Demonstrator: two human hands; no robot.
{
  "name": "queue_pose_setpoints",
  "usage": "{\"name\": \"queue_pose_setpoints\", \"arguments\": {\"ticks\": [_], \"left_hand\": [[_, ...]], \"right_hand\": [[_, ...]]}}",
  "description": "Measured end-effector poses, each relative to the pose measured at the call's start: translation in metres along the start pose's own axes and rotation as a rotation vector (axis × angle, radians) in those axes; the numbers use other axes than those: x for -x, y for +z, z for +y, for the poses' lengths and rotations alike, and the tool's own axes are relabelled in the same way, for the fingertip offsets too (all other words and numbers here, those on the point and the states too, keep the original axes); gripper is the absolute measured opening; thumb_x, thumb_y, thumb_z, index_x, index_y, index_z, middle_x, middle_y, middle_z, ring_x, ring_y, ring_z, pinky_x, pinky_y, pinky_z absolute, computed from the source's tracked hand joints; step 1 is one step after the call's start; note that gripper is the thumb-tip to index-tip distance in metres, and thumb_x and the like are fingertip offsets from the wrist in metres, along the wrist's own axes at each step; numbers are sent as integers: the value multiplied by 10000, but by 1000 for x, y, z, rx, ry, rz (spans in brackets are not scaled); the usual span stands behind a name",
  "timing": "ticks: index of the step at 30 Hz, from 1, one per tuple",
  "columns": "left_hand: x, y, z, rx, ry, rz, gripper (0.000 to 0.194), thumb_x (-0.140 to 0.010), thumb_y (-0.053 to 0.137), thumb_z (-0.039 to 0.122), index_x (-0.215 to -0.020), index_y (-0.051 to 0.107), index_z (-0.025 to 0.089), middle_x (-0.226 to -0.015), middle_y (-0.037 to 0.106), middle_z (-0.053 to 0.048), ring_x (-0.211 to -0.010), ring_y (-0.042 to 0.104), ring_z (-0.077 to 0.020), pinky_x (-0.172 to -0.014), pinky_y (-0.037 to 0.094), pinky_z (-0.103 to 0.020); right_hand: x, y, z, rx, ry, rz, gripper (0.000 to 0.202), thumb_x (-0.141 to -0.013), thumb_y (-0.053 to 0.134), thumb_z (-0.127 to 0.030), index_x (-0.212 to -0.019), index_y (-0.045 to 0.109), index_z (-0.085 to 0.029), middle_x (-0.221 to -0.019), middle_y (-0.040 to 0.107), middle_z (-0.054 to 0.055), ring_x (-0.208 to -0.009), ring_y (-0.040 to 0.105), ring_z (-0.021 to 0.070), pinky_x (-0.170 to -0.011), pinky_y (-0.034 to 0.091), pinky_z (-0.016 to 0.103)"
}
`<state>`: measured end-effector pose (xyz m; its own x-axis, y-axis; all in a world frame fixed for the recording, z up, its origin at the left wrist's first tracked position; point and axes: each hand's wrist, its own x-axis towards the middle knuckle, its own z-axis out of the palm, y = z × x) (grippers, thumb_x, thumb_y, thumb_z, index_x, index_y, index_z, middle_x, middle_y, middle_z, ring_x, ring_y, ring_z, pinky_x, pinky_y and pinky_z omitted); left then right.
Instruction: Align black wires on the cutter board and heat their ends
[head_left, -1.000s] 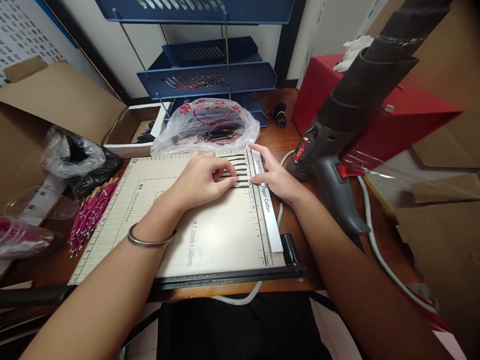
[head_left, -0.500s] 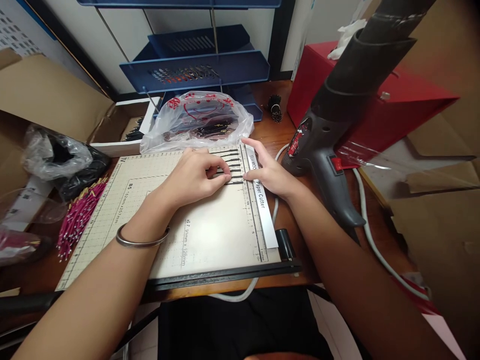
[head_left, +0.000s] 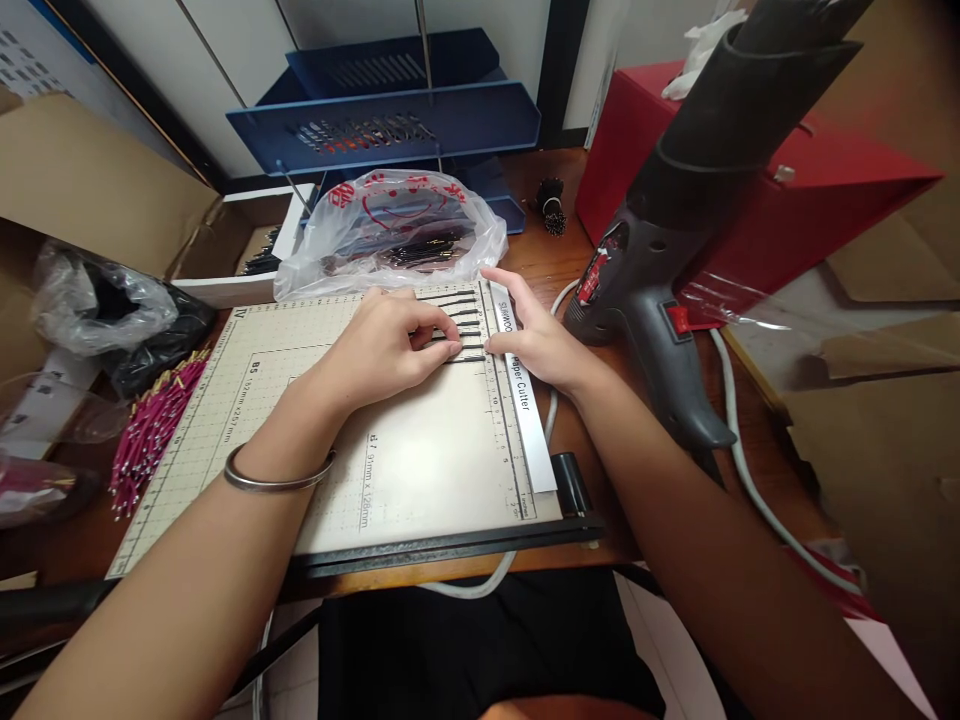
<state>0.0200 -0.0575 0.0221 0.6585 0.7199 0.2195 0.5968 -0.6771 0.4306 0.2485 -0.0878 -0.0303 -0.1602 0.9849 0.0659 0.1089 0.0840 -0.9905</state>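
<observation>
Several thin black wires lie side by side across the upper right of a cream paper cutter board printed with a grid. My left hand rests on the board, thumb and forefinger pinched together at one of these wires, which disappear under the fingers. My right hand is at the cutter's right edge, over the white labelled strip. Its thumb and forefinger are spread apart, the thumb tip close to the wire ends; the other fingers are hidden beyond the edge.
A dark heat gun stands at the right before a red box. A clear plastic bag holding dark wires lies behind the board, below a blue rack. Magenta wires are bunched at left; a tied black bundle sits behind.
The view has shifted slightly. Both hands keep nearly the same pose and place on the cutter, and the row of black wires looks the same.
</observation>
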Motion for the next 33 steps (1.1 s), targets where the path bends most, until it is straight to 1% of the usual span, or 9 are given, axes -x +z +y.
{"name": "queue_pose_setpoints", "arguments": {"ticks": [4,8,13,17,21,24,28,30,33], "left_hand": [[0,0,0,-9,-6,3,229,-916,728,403,-877,865,223,-642,643,-12,-707,582,-185,-813,442,-358],[-1,-1,0,-7,-7,-14,227,-911,731,412,-884,862,229,-647,648,-13,-720,585,-190,-801,437,-345],[-1,-1,1,-9,5,-9,237,-917,714,415,-872,855,230,-595,607,1,-686,561,-180,-780,420,-341],[-1,-2,1,4,7,-9,245,-907,711,427,-855,851,234,-590,620,-1,-679,564,-180,-755,411,-339],[-2,-2,2,11,12,-6,252,-908,707,434,-842,846,234,-563,594,3,-670,559,-179,-743,407,-336],[-1,-2,2,14,15,-5,252,-910,709,436,-844,844,234,-561,591,5,-670,561,-179,-746,413,-335],[-1,-1,1,12,12,4,243,-915,712,426,-860,847,231,-574,593,9,-670,561,-175,-761,425,-336],[-1,0,0,12,12,6,246,-919,711,425,-864,849,229,-579,594,8,-674,559,-175,-771,429,-339],[0,1,0,9,11,4,245,-922,712,421,-875,855,228,-602,615,5,-676,558,-173,-790,435,-347]], "right_hand": [[-1,-1,1,10,0,0,953,-632,733,-263,-1548,469,-272,-1713,449,96,-1644,375,391,-1441,233,612],[-3,-1,3,-24,9,-3,967,-624,723,-249,-1554,462,-282,-1707,455,81,-1637,388,382,-1439,242,594],[-4,0,2,-25,32,0,1009,-611,717,-252,-1581,441,-245,-1713,443,102,-1657,360,376,-1445,242,578],[-3,0,2,-49,38,0,1002,-613,727,-235,-1579,465,-277,-1698,474,78,-1667,348,389,-1440,256,613],[-3,0,2,-70,40,-6,991,-614,741,-232,-1565,469,-301,-1712,466,67,-1669,346,396,-1432,272,639],[-2,0,2,-78,39,-23,1004,-614,739,-239,-1570,435,-284,-1732,439,84,-1668,355,385,-1442,253,629],[-2,-2,0,-80,15,-46,983,-627,741,-247,-1558,433,-303,-1751,423,60,-1682,339,374,-1452,231,618],[-1,-2,0,-69,12,-50,989,-632,743,-246,-1569,429,-288,-1751,423,64,-1683,339,372,-1456,224,605],[-2,-3,0,-72,6,-57,1016,-628,746,-241,-1587,413,-260,-1736,437,83,-1661,377,371,-1452,244,590]]}}
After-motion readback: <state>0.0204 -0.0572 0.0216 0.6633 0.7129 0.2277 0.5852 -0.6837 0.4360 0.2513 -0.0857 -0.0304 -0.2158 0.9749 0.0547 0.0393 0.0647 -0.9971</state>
